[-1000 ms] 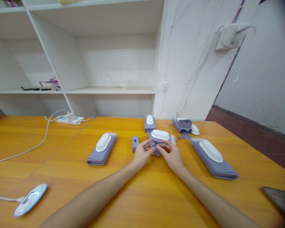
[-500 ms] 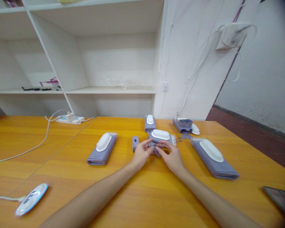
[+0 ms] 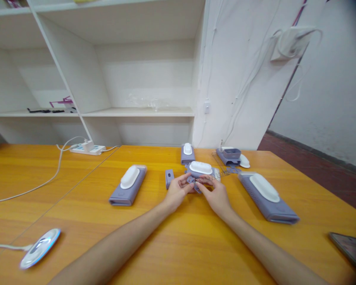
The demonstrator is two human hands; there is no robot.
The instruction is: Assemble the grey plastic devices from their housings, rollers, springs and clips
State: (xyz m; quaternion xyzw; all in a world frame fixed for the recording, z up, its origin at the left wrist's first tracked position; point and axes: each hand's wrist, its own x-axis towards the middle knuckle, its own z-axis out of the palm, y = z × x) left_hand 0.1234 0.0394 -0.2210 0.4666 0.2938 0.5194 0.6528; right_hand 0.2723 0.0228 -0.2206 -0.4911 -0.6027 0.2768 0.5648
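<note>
My left hand [image 3: 176, 191] and my right hand [image 3: 216, 194] meet over the middle of the orange table [image 3: 178, 237], fingers pinched together on a small purple plastic part [image 3: 195, 184]. Just behind it lies a purple unit with a white bristled top [image 3: 199, 168]. A small purple block [image 3: 169, 177] stands right beside my left fingers. A long purple device with a white pad [image 3: 127, 184] lies to the left, and a similar one [image 3: 267, 196] to the right.
Further back sit a small purple-and-white unit [image 3: 187, 153] and a purple tray piece with a white part [image 3: 233, 156]. A power strip with cable [image 3: 86, 149] lies at the back left, a glowing round disc [image 3: 40, 248] at the near left, a phone [image 3: 351, 250] at the right edge. White shelves [image 3: 112, 113] stand behind.
The hands stay on the small purple part, with only slight finger shifts. Nothing else has moved.
</note>
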